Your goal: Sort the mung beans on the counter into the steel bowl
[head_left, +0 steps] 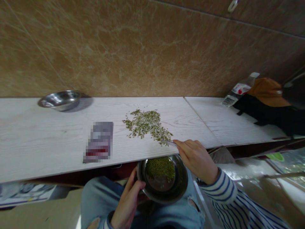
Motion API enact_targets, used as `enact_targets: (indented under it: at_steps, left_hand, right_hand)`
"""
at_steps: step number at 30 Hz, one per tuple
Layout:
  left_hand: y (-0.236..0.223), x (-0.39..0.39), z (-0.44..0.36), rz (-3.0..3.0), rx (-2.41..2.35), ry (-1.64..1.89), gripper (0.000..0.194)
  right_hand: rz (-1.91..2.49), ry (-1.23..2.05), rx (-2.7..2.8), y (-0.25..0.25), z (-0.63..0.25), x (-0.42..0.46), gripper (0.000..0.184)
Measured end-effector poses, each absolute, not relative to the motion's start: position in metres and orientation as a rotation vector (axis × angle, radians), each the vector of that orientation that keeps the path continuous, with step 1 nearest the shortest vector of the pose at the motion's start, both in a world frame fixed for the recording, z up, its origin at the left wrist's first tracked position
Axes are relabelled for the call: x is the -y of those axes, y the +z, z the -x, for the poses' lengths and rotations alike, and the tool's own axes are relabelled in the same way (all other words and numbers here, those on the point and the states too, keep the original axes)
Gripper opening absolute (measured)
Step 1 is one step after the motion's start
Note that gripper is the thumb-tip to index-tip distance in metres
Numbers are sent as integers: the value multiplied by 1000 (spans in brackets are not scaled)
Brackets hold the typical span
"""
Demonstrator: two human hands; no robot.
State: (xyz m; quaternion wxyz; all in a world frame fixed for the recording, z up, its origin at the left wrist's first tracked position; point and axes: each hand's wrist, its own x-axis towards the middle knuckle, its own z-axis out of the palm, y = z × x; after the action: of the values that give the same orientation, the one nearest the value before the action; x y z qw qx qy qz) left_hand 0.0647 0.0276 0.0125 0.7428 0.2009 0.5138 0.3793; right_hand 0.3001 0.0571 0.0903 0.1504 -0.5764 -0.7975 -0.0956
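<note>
My left hand (130, 197) grips the left rim of a steel bowl (182, 187), which sits over my lap just below the table edge. Green beans that look like mung beans (160, 168) fill the far part of that bowl, and its near bottom shows bare. In my right hand (196, 159) is a thin, pale, shiny tool (168, 142), whose exact kind I cannot make out. The tool's tip touches the near right end of a loose spread of mung beans (145, 122) on the white tabletop.
A second steel bowl (60, 101) stands at the back left of the table (47, 136). A blurred-out flat rectangular thing (98, 141) lies left of the beans. At the right are a clear bottle (239, 90), an orange-brown cap (268, 92) and black cloth (269, 113).
</note>
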Motion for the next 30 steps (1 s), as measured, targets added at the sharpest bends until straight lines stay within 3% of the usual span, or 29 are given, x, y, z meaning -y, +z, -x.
enact_targets:
  at_steps: [30]
  left_hand:
    - [25, -30, -70, -446, -1201, 850, 68]
  right_hand:
    - [1663, -273, 2336, 93, -306, -45, 28]
